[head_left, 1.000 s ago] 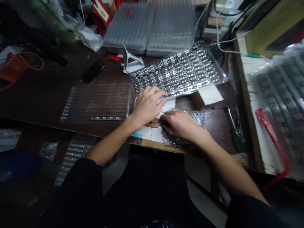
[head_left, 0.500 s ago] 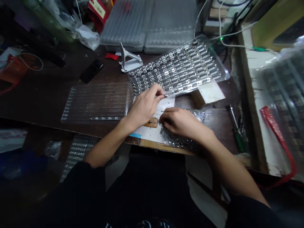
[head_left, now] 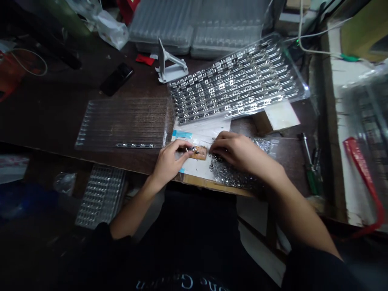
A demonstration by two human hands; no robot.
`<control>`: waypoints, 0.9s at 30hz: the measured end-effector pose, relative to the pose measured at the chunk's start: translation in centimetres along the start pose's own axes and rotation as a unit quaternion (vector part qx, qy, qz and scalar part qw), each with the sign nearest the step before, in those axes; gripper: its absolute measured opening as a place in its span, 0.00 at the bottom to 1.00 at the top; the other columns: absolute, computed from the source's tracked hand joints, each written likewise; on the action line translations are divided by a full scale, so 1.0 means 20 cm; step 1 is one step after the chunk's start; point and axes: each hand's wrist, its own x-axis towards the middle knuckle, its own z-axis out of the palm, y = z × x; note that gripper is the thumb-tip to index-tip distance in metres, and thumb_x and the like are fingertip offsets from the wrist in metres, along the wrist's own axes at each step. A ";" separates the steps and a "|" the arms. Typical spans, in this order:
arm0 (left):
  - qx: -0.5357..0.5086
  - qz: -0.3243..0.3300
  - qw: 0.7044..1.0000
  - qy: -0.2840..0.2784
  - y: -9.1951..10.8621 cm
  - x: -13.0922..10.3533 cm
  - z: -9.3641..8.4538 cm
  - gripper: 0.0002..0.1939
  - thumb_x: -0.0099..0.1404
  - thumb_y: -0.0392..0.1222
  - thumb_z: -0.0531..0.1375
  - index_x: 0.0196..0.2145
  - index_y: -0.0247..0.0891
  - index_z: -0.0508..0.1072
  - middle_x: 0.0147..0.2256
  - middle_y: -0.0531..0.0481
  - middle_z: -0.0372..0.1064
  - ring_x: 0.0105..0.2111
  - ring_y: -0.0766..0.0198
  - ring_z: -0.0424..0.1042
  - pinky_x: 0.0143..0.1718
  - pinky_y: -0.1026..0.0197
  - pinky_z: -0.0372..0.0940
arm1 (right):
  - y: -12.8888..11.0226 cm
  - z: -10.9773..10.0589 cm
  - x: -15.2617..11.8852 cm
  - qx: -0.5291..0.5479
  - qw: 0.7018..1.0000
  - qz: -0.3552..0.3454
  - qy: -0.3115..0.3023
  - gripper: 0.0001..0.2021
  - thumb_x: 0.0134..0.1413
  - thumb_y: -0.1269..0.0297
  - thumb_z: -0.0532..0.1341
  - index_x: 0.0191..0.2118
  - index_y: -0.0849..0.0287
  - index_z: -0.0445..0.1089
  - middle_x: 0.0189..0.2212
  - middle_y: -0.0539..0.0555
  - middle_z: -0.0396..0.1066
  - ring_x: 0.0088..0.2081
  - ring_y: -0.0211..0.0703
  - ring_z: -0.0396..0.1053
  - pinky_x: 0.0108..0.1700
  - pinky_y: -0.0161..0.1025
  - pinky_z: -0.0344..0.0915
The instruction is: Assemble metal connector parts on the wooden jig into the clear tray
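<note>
Left hand (head_left: 170, 159) sits at the near desk (head_left: 54, 117) edge, fingers pinched on a small dark metal part (head_left: 190, 149) held over the left end of a small brown block (head_left: 198, 153). Block lies on a white sheet (head_left: 200, 169) between the two hands

Right hand (head_left: 239, 153) is just right of the block, fingers curled down and pressed together at their tips by the block's right end; can't tell if it's pinching anything. Its palm rests on a pile of small shiny metal parts (head_left: 233, 176) on clear plastic

Behind the hands: tilted clear tray full of metal connectors (head_left: 236, 85), propped on a small box (head_left: 277, 117). To its left a near-empty clear tray (head_left: 124, 123) lies flat, one row of parts along its near edge. Further back a white stand (head_left: 169, 66), black phone (head_left: 117, 79), stacked clear trays (head_left: 197, 26). Green-handled screwdriver (head_left: 309, 165) lies right of the right hand. Another tray (head_left: 101, 196) below the desk edge
</note>
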 end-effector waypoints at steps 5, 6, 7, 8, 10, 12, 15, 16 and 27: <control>-0.020 0.024 0.999 0.000 -0.01 -0.01 0.00 0.03 0.65 0.36 0.66 0.36 0.40 0.75 0.39 0.50 0.79 0.43 0.60 0.77 0.48 0.58 0.69 | 0.00 0.00 0.01 0.022 0.998 0.009 0.051 0.11 0.61 0.74 0.58 0.43 0.64 0.79 0.40 0.60 0.78 0.40 0.49 0.75 0.44 0.41 0.66; -0.021 0.025 0.999 0.001 -0.01 -0.01 0.00 0.03 0.65 0.37 0.66 0.37 0.40 0.75 0.39 0.50 0.79 0.42 0.60 0.77 0.47 0.58 0.70 | -0.01 0.00 0.02 0.023 0.998 0.010 0.052 0.11 0.61 0.74 0.58 0.43 0.64 0.79 0.40 0.60 0.78 0.40 0.49 0.75 0.44 0.42 0.66; -0.019 0.025 1.000 0.002 -0.01 -0.01 0.00 0.05 0.65 0.37 0.67 0.39 0.40 0.76 0.40 0.50 0.79 0.42 0.60 0.78 0.47 0.59 0.70 | -0.01 0.01 0.02 0.023 0.998 0.011 0.050 0.12 0.61 0.74 0.58 0.43 0.64 0.79 0.39 0.60 0.79 0.40 0.49 0.75 0.44 0.42 0.67; -0.013 0.026 1.000 0.002 -0.01 -0.01 0.00 0.06 0.65 0.38 0.67 0.41 0.40 0.77 0.41 0.50 0.79 0.42 0.60 0.78 0.46 0.59 0.70 | -0.02 0.01 0.02 0.024 0.999 0.011 0.046 0.12 0.61 0.75 0.58 0.43 0.64 0.79 0.39 0.60 0.79 0.40 0.49 0.75 0.44 0.42 0.67; 0.002 0.037 0.999 0.001 -0.01 -0.01 0.01 0.08 0.65 0.38 0.67 0.42 0.40 0.78 0.41 0.49 0.79 0.42 0.60 0.77 0.46 0.59 0.70 | -0.02 0.01 0.03 0.025 0.999 0.010 0.038 0.12 0.61 0.75 0.58 0.43 0.63 0.80 0.39 0.60 0.79 0.40 0.49 0.75 0.44 0.42 0.67; 0.018 0.060 0.998 0.002 -0.01 -0.01 0.01 0.06 0.65 0.38 0.67 0.41 0.41 0.79 0.40 0.50 0.80 0.42 0.60 0.77 0.47 0.58 0.70 | -0.03 0.02 0.03 0.026 0.999 0.010 0.035 0.12 0.61 0.74 0.58 0.43 0.63 0.80 0.39 0.60 0.79 0.40 0.48 0.75 0.44 0.42 0.67; 0.019 0.092 0.996 0.005 -0.01 -0.01 0.01 0.05 0.66 0.39 0.66 0.41 0.41 0.80 0.39 0.50 0.81 0.41 0.60 0.77 0.46 0.57 0.70 | -0.03 0.02 0.03 0.025 0.999 0.009 0.032 0.12 0.61 0.73 0.58 0.43 0.63 0.80 0.39 0.60 0.79 0.40 0.48 0.76 0.44 0.42 0.68; 0.020 0.099 0.995 0.007 -0.01 -0.01 0.01 0.05 0.66 0.39 0.66 0.41 0.40 0.80 0.39 0.50 0.81 0.40 0.60 0.77 0.46 0.57 0.70 | -0.04 0.02 0.03 0.024 0.999 0.010 0.030 0.12 0.61 0.73 0.58 0.43 0.63 0.80 0.39 0.60 0.79 0.40 0.48 0.76 0.44 0.42 0.68; 0.041 0.108 0.993 0.004 -0.01 -0.01 0.03 0.04 0.66 0.38 0.66 0.40 0.40 0.80 0.40 0.50 0.81 0.41 0.60 0.77 0.45 0.57 0.69 | -0.11 0.15 0.08 -0.052 0.994 0.080 0.061 0.12 0.62 0.71 0.58 0.43 0.63 0.79 0.40 0.60 0.78 0.40 0.50 0.76 0.41 0.40 0.67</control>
